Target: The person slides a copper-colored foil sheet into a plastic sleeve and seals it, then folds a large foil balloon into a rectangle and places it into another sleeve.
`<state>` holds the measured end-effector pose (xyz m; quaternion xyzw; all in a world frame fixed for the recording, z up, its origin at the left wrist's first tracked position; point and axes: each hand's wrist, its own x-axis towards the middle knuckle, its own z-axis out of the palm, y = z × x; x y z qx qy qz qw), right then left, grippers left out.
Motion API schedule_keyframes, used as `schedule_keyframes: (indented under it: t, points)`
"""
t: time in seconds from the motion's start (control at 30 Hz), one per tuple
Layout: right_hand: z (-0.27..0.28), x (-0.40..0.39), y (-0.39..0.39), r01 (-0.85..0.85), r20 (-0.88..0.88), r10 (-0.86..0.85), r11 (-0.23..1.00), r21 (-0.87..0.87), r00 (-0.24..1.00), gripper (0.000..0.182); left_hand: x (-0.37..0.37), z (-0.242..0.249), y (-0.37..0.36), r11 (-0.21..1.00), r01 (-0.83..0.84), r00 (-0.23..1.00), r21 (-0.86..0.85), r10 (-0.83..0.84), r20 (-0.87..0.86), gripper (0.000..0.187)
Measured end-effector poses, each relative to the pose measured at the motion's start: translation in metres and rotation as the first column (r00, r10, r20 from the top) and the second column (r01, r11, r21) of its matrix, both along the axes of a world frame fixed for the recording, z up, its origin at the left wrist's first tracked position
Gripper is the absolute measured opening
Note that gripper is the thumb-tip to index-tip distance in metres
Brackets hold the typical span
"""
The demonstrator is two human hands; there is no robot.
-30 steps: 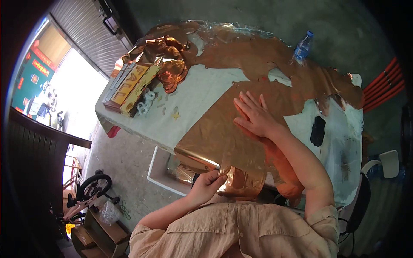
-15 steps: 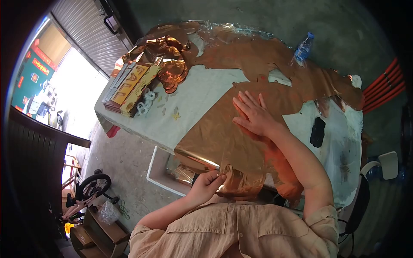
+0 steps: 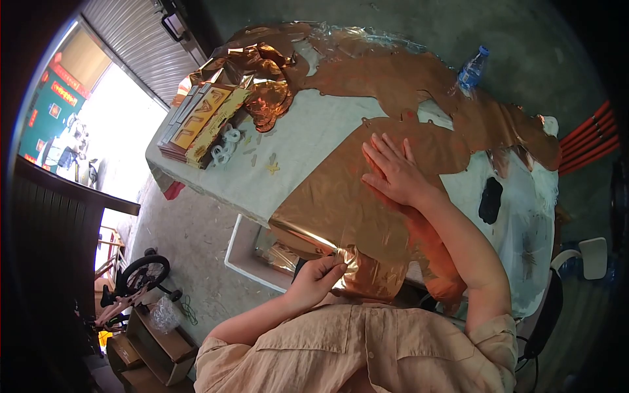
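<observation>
A large flat copper-coloured foil balloon [image 3: 327, 177], uninflated by its look, lies over the table and hangs past its near edge. My right hand [image 3: 395, 171] rests on it palm down, fingers stretched out. Down at the near edge, my left hand [image 3: 319, 278] pinches the foil's shiny folded border between thumb and fingers. More flat foil [image 3: 360, 78] of the same colour spreads across the far side. A crumpled shiny copper foil bundle [image 3: 265, 98] sits at the far left.
Boxes [image 3: 196, 124] lettered "FALL" are stacked on the white-covered table [image 3: 262, 157], beside white rings [image 3: 226, 145]. A water bottle [image 3: 473, 69] stands far right; a black object [image 3: 490, 200] lies nearer. Below are a white foam box [image 3: 246, 252], a small bicycle [image 3: 141, 275] and a chair [image 3: 590, 259].
The whole view has shifted slightly. My right hand still lies flat on the foil, and my left hand keeps its pinch at the near border with little visible movement.
</observation>
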<state>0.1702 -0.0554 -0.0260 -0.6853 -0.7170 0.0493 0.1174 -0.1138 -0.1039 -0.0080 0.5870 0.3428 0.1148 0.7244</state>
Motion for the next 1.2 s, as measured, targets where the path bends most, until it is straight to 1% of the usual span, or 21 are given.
schedule_keyframes:
  t: [0.03,0.1,0.13,0.3,0.5,0.63,0.7,0.8,0.9,1.03,1.13,1.2]
  points:
    - [0.001,-0.001,0.000,0.003,0.008,-0.003,1.000,-0.002,1.000,0.067,-0.001,-0.003,0.000,1.000,0.002,1.000,0.002,-0.002,0.000,0.024]
    - [0.002,-0.002,-0.001,0.015,0.019,-0.015,1.000,0.001,1.000,0.067,-0.002,-0.011,-0.001,0.996,0.000,1.000,0.089,-0.002,0.018,0.025]
    - [0.003,-0.003,-0.001,0.020,0.015,-0.020,1.000,-0.008,1.000,0.067,-0.002,-0.012,0.000,0.996,0.008,1.000,0.093,-0.010,0.021,0.025]
    - [0.006,-0.005,-0.003,0.035,0.005,-0.035,0.999,-0.036,0.999,0.068,-0.002,-0.013,0.001,0.998,0.038,0.999,0.046,-0.040,0.033,0.028]
    - [0.004,-0.005,-0.001,0.026,0.009,-0.025,0.999,-0.028,1.000,0.070,-0.005,-0.017,0.001,0.999,0.030,1.000,0.029,-0.030,0.002,0.026]
    - [0.004,-0.005,0.001,0.023,0.002,-0.023,1.000,-0.020,1.000,0.070,-0.006,-0.021,0.003,0.998,0.020,1.000,0.066,-0.019,-0.016,0.026]
    - [0.004,-0.005,0.002,0.026,0.004,-0.026,1.000,-0.016,1.000,0.070,-0.006,-0.020,0.006,0.996,0.035,0.999,0.085,-0.038,0.027,0.026]
    - [0.005,-0.005,0.001,0.029,-0.008,-0.029,0.999,-0.014,1.000,0.070,-0.005,-0.019,0.005,0.995,0.030,0.999,0.100,-0.032,0.015,0.026]
    - [0.004,-0.004,0.001,0.028,-0.017,-0.028,0.999,-0.019,0.999,0.069,-0.004,-0.021,0.005,0.997,0.014,0.998,0.071,-0.018,0.053,0.027]
    - [0.001,-0.004,0.002,0.031,0.003,-0.031,0.999,-0.006,1.000,0.069,-0.005,-0.020,0.005,0.995,0.015,1.000,0.096,-0.016,0.018,0.027]
    - [0.000,-0.004,0.002,0.038,0.005,-0.038,0.999,-0.012,0.999,0.069,-0.006,-0.020,0.004,0.996,0.012,0.999,0.092,-0.016,0.041,0.026]
    - [0.001,-0.004,0.002,0.042,0.002,-0.042,0.999,-0.015,0.999,0.069,-0.007,-0.019,0.004,0.996,0.023,1.000,0.081,-0.023,-0.002,0.025]
